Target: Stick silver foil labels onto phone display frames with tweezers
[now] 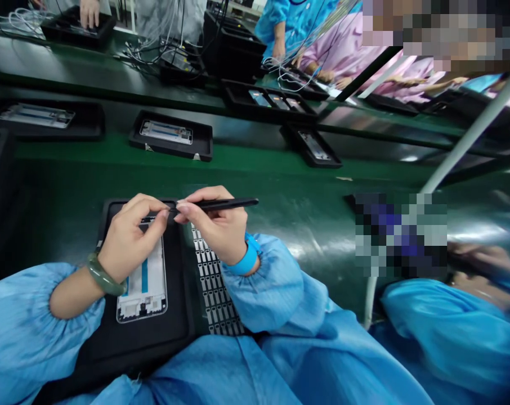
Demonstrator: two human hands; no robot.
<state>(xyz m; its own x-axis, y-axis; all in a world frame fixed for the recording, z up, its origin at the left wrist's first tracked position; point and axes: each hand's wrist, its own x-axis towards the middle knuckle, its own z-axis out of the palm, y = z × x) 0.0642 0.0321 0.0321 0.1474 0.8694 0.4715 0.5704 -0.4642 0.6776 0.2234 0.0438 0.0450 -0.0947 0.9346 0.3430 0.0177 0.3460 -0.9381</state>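
My right hand (pixel 215 222) grips black tweezers (pixel 232 203), whose tip points left to the fingertips of my left hand (pixel 134 236). The left thumb and forefinger are pinched together at that tip; whatever lies between them is too small to make out. Beneath my left hand lies a white phone frame (pixel 156 275) with blue strips, its upper part mostly covered by the hand. It rests in a black foam tray (pixel 181 315). Just right of the tray, partly under my right forearm, is a sheet of small grey parts (pixel 210 281) in rows.
Beyond my hands, black trays with phone frames stand on the green bench: one at left (pixel 97 121), one in the middle (pixel 204 147), one at right (pixel 333 163). A pale pole (pixel 461 146) slants across the right side. A co-worker's blue sleeve (pixel 444 315) is close by on the right.
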